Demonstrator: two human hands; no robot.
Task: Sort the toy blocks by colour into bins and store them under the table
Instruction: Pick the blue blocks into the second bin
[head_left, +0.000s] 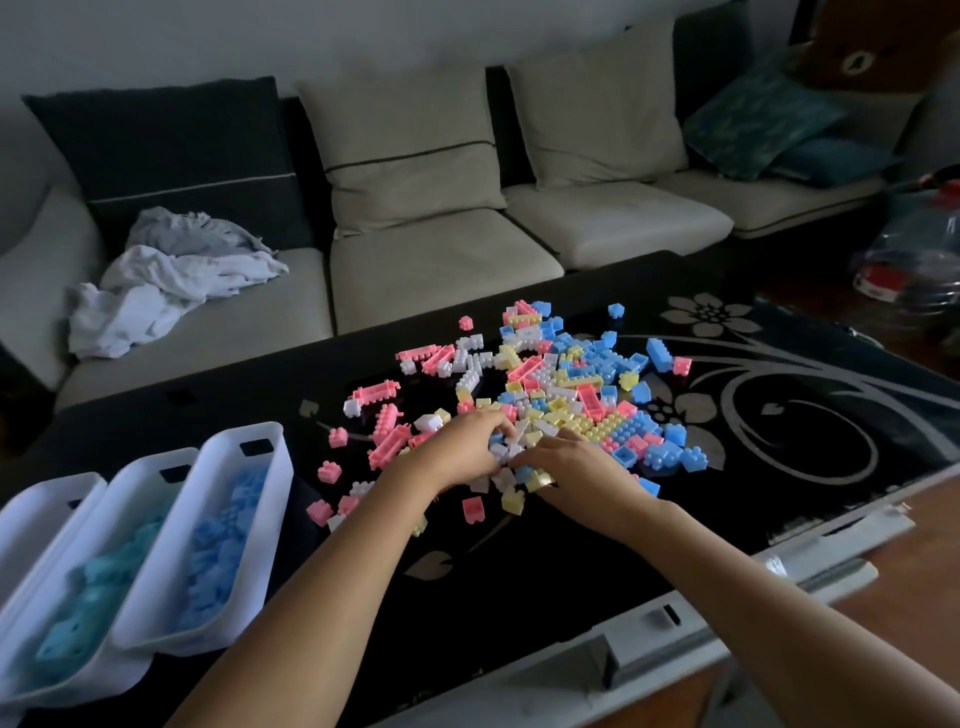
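A heap of toy blocks (561, 384) in pink, white, yellow and blue covers the middle of the black glass table (519, 582). Both hands are at the heap's near edge. My left hand (457, 447) lies with curled fingers over white blocks (501, 452). My right hand (576, 467) meets it from the right, fingers bent over the same white blocks. Whether either hand grips a block is hidden by the fingers. Three white bins stand at the table's left: one (244, 467) with blue blocks, one (150, 493) with turquoise blocks, and a third (47, 504) whose inside is hidden.
A sofa (441, 270) with cushions runs behind the table, with crumpled white clothes (166, 280) on its left seat. A clear plastic bottle (914, 270) stands on the floor at the right. The table's near edge has a grey frame (675, 639).
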